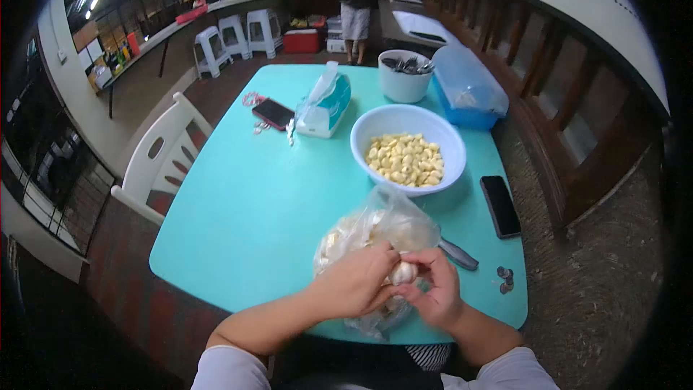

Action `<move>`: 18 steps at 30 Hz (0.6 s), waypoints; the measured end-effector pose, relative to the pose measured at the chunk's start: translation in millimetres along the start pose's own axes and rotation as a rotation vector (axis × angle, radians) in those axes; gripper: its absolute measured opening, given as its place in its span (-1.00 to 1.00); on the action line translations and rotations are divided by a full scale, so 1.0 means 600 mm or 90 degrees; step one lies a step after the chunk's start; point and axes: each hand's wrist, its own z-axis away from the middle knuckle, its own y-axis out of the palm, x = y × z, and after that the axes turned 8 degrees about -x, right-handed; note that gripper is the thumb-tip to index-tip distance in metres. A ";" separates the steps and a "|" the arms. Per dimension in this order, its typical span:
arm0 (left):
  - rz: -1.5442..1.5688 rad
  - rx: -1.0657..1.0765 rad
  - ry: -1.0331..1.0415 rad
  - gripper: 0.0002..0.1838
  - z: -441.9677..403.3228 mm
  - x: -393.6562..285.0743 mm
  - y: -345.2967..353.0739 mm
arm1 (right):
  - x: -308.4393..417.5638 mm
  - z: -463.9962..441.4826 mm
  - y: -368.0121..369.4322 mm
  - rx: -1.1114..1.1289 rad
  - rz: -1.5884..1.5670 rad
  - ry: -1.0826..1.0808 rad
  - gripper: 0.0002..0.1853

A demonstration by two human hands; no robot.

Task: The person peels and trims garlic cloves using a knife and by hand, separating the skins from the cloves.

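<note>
Between my two hands is a whitish garlic bulb (404, 272), held above a clear plastic bag (393, 217). The fingers of my left hand (361, 274) are closed on its left side. My right hand (437, 292) pinches it from the right with thumb and fingers. More garlic (332, 244) shows through the bag, partly hidden by my left hand. A knife (458, 253) lies just right of the bag, its dark handle showing and its blade mostly hidden. Beyond the bag stands a pale basin (453, 152) of peeled garlic cloves (406, 159).
On the turquoise table (238, 209) are a phone (499, 206), coins (505, 279), another phone (273, 113), a tissue pack (323, 105), a white utensil tub (401, 85) and a blue lidded box (469, 87). A white chair (162, 155) stands left. A person (355, 7) stands beyond the table.
</note>
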 end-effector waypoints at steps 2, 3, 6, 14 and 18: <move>-0.037 0.047 -0.012 -0.62 -0.007 0.000 -0.004 | -0.010 0.008 -0.002 0.009 0.017 0.031 -0.69; -0.023 0.044 -0.002 -0.62 -0.005 0.005 0.001 | -0.014 0.009 -0.002 0.013 0.028 0.039 -0.70; 0.007 0.022 0.044 -0.63 -0.003 0.018 0.008 | -0.018 0.017 0.006 -0.002 -0.063 0.076 -0.68; 0.014 -0.023 0.103 -0.69 0.008 -0.001 0.012 | -0.019 0.032 0.009 0.042 -0.082 -0.087 -0.68; 0.077 0.034 0.055 -0.66 0.016 -0.002 0.012 | -0.027 0.036 0.006 0.065 -0.103 -0.122 -0.68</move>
